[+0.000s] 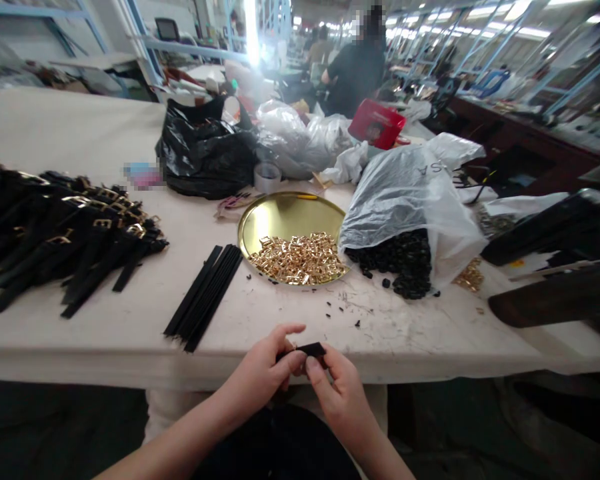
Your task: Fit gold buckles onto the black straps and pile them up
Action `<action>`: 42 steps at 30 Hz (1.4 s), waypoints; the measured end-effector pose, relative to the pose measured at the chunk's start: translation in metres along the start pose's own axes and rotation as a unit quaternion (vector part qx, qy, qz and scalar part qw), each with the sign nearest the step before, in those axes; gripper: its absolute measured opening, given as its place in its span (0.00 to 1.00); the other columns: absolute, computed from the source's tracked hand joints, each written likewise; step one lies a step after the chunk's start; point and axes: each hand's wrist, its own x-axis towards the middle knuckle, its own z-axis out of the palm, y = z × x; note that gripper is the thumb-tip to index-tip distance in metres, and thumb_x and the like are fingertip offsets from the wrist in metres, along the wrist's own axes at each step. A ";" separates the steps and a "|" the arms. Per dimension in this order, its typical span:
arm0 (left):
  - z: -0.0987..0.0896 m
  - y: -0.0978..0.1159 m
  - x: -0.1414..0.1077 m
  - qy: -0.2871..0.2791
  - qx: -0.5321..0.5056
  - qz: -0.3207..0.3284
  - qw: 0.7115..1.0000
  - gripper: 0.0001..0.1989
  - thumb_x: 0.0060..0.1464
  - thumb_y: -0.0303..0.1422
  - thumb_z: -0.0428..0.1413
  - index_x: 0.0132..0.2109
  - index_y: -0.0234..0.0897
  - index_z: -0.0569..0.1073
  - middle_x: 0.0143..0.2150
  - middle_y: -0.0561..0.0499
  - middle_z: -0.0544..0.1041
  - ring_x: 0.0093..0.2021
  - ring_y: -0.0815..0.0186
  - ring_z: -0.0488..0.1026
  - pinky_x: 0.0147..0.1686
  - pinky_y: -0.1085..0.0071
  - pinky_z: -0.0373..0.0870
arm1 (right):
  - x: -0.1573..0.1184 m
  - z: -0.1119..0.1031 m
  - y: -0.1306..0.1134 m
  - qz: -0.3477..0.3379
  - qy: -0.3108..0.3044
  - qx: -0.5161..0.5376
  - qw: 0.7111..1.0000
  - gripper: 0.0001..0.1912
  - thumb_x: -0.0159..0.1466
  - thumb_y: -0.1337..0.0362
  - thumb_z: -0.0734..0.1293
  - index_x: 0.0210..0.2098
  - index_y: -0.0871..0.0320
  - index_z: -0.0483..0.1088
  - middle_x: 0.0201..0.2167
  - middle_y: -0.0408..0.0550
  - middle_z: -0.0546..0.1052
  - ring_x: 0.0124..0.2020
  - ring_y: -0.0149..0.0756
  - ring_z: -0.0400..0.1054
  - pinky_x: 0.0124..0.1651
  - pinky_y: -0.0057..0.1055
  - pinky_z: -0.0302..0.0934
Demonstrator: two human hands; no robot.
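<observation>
Both hands meet at the table's front edge around a short black strap. My left hand pinches its left part, with the index finger raised; a small gold glint shows by those fingers, too small to make out. My right hand grips the strap's right end between thumb and fingers. Beyond the hands lies a round gold tray with a heap of gold buckles on its near side. A bundle of flat black strips rests left of the tray.
Black straps with gold buckles are piled at the left. A white plastic bag spills small black pieces at the right. Behind the tray stand a black plastic bag and a tape roll. A person is farther back.
</observation>
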 end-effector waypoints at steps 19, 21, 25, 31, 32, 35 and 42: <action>-0.005 0.008 0.018 0.024 0.039 -0.048 0.998 0.13 0.51 0.42 0.47 0.29 0.37 0.62 0.18 0.59 0.62 0.17 0.74 0.54 0.19 0.77 0.50 | 0.125 -0.121 0.076 0.019 0.174 -0.338 0.925 0.05 0.55 0.68 0.62 0.30 0.58 0.69 0.32 0.54 0.71 0.34 0.45 0.65 0.37 0.37 0.55; -0.006 0.011 0.018 0.026 0.035 -0.040 0.998 0.12 0.51 0.42 0.47 0.29 0.37 0.63 0.18 0.60 0.61 0.17 0.74 0.53 0.19 0.77 0.50 | 0.112 -0.115 0.065 0.005 0.162 -0.321 0.933 0.06 0.58 0.65 0.60 0.34 0.58 0.68 0.33 0.53 0.72 0.36 0.44 0.66 0.38 0.37 0.56; -0.004 0.019 0.018 0.040 0.011 -0.031 0.999 0.12 0.51 0.42 0.48 0.29 0.37 0.62 0.17 0.61 0.60 0.16 0.75 0.52 0.18 0.77 0.49 | 0.079 -0.077 0.038 0.026 0.063 -0.114 0.991 0.12 0.63 0.56 0.55 0.40 0.56 0.62 0.22 0.43 0.71 0.23 0.35 0.66 0.27 0.30 0.60; -0.001 0.015 0.017 0.081 0.040 0.026 0.996 0.13 0.51 0.42 0.49 0.29 0.36 0.65 0.18 0.60 0.61 0.19 0.74 0.56 0.22 0.77 0.54 | 0.045 -0.018 0.011 0.094 0.006 0.172 0.981 0.12 0.57 0.56 0.63 0.37 0.57 0.65 0.24 0.42 0.73 0.24 0.32 0.67 0.29 0.30 0.63; -0.002 0.012 0.016 0.088 0.054 0.035 0.994 0.13 0.50 0.42 0.49 0.29 0.35 0.66 0.18 0.60 0.61 0.20 0.73 0.57 0.22 0.76 0.54 | 0.043 -0.015 0.008 0.105 0.011 0.179 0.978 0.13 0.56 0.57 0.64 0.37 0.57 0.66 0.25 0.42 0.74 0.25 0.32 0.68 0.31 0.31 0.63; -0.003 0.006 0.011 0.108 0.096 0.052 0.988 0.13 0.51 0.41 0.49 0.29 0.35 0.67 0.20 0.59 0.63 0.22 0.72 0.59 0.24 0.76 0.55 | 0.038 -0.013 0.000 0.141 0.009 0.215 0.966 0.16 0.53 0.58 0.67 0.41 0.56 0.69 0.36 0.46 0.76 0.34 0.36 0.70 0.40 0.34 0.64; -0.003 0.007 0.007 0.104 0.105 0.051 0.988 0.11 0.51 0.38 0.49 0.28 0.35 0.66 0.20 0.59 0.63 0.22 0.72 0.59 0.24 0.76 0.55 | 0.032 -0.007 0.003 0.167 0.063 0.302 0.936 0.20 0.53 0.52 0.68 0.42 0.55 0.70 0.37 0.47 0.76 0.34 0.35 0.70 0.43 0.36 0.64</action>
